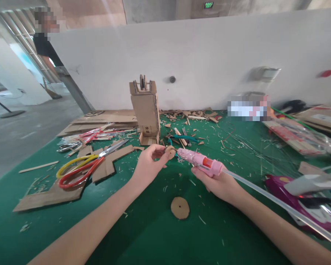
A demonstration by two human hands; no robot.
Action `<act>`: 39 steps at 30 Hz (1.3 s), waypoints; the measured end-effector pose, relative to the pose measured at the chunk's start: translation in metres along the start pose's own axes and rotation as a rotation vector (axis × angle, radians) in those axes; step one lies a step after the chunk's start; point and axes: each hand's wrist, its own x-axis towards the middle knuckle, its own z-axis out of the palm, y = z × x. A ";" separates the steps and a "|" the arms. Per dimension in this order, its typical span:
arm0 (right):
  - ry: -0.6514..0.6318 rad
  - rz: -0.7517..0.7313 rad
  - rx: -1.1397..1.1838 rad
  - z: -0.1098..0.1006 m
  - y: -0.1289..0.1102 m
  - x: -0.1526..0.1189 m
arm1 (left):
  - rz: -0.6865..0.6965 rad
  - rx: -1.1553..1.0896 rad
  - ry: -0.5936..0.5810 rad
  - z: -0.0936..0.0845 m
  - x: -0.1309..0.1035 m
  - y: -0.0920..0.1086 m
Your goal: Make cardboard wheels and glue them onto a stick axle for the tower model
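Note:
My left hand (151,162) pinches a small cardboard disc (170,152) between thumb and fingers above the green table. In my right hand (217,182) is a pink glue gun (200,161), its nozzle pointing left at the disc, very close to it. Whether the tip touches the disc I cannot tell. A long clear glue stick (276,202) runs out of the back of the gun toward the lower right. Below the hands a larger cardboard disc (180,208) with a small centre hole lies flat on the table.
Behind my left hand stands a cardboard tower (145,112) with a wheel on top. Scissors (82,169) with yellow and red handles rest on cardboard scraps at left. Teal-handled pliers (184,138) lie beyond the hands. A purple device (278,184) sits at right; a person (48,48) stands far left.

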 end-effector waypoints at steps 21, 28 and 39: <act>0.018 -0.036 -0.020 -0.002 -0.004 -0.001 | -0.006 -0.018 -0.006 0.000 -0.002 0.003; 0.001 -0.064 -0.023 0.000 0.001 -0.002 | -0.016 -0.018 0.003 0.001 -0.003 0.007; 0.031 -0.083 -0.005 0.002 0.006 0.000 | -0.015 -0.053 0.014 0.000 -0.001 0.007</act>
